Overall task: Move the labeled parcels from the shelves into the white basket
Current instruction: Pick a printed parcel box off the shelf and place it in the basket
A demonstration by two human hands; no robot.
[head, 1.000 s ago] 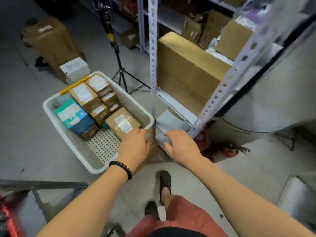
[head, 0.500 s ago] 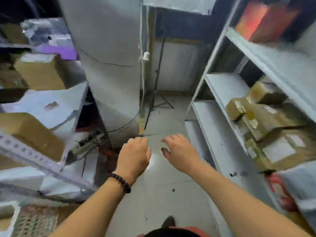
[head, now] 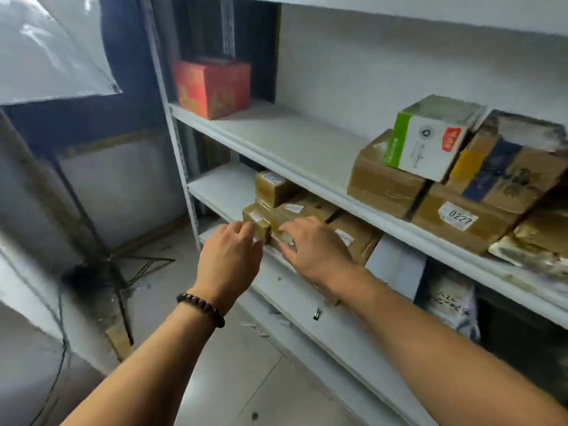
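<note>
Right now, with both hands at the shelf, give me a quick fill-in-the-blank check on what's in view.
1. The left hand wears a beaded ____ on its wrist.
2. The box alone on the upper shelf is ____ in colour.
3. The label on a brown parcel reads ____.
4. The right hand rests on parcels on the ____ shelf.

Missing words: bracelet; red; 0227; lower

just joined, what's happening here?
A person is picking parcels off a shelf rack. Both hands reach to a cluster of small brown labeled parcels on the middle shelf: the left hand at the front small box, the right hand resting on the parcels beside it. Nothing is lifted yet; the basket is out of view.
</note>
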